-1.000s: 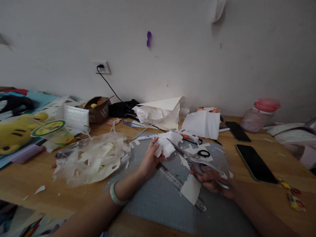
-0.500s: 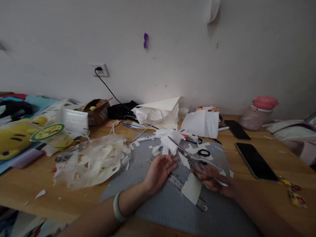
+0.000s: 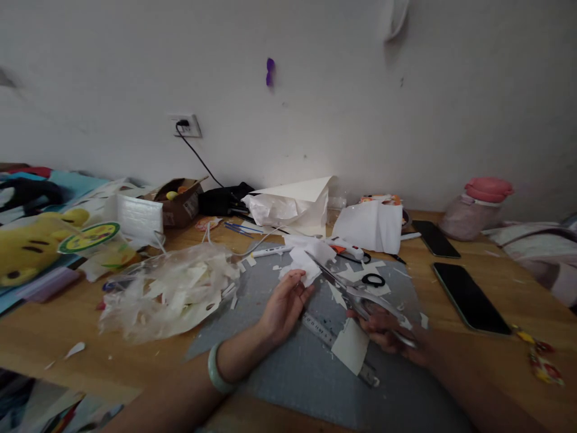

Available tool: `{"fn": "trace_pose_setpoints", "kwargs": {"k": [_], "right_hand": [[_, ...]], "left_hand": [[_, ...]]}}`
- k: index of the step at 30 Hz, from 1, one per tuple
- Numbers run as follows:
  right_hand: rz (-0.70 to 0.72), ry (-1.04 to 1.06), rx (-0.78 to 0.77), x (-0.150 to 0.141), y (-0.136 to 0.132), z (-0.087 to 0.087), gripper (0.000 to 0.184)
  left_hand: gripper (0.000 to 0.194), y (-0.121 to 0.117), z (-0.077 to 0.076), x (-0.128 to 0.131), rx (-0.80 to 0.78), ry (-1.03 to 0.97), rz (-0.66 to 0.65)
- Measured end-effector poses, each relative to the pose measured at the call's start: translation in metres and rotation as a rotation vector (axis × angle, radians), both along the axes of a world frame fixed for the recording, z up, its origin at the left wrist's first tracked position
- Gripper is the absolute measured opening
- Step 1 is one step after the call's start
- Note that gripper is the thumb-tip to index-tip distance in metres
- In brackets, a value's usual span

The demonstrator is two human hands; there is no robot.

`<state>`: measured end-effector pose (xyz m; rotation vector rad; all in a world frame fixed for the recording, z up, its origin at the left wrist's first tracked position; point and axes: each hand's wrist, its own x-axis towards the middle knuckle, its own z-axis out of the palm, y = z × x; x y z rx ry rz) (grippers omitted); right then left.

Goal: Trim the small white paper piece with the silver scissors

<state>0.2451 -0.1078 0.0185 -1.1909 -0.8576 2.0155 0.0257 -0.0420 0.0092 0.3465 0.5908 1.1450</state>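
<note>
A crumpled piece of thin white paper (image 3: 305, 260) lies over the far part of the grey cutting mat (image 3: 297, 385). My left hand (image 3: 285, 305), wearing a pale green bangle, has its thumb and fingers closed at the near edge of this paper. Metal scissors (image 3: 331, 275) are in my right hand (image 3: 390, 334), fingers through the handles. Their blades point up and left, the tips at the paper. Under and between my hands lie a steel ruler (image 3: 318, 329) and a cream paper scrap (image 3: 350, 346).
A clear plastic bag of paper scraps (image 3: 175, 294) sits left of the mat. Two phones (image 3: 471, 297) and a pink-lidded bottle (image 3: 471, 207) stand right. Behind are a glue gun (image 3: 345, 245), folded white paper (image 3: 369, 225) and a cardboard box (image 3: 180, 204). A lidded cup (image 3: 97, 243) is far left.
My left hand has moved up and slightly left, its fingers going from loosely spread to closing on the white paper's edge. The scissors in my right hand have barely moved.
</note>
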Motion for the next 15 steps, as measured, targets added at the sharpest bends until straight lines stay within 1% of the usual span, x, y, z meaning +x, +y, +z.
{"fn": "trace_pose_setpoints", "kwargs": {"k": [3,8,11,15], "right_hand": [[-0.012,-0.069,0.019,-0.0023,-0.0017,0.0021,0.038],[0.014,-0.114,0.044,-0.0027,-0.0026,-0.0023,0.041],[0.038,-0.166,0.081,-0.0051,-0.0031,-0.0045,0.049],[0.071,-0.209,0.135,-0.0104,-0.0036,-0.0074,0.049]], "left_hand": [[0.008,0.0012,0.0012,0.0007,0.032,0.014,0.006],[0.019,0.0029,-0.0001,0.0024,0.064,0.073,-0.024],[0.024,0.0042,-0.0019,0.0039,0.082,0.111,0.012],[0.023,0.0056,-0.0042,0.0041,0.123,0.191,0.066]]}}
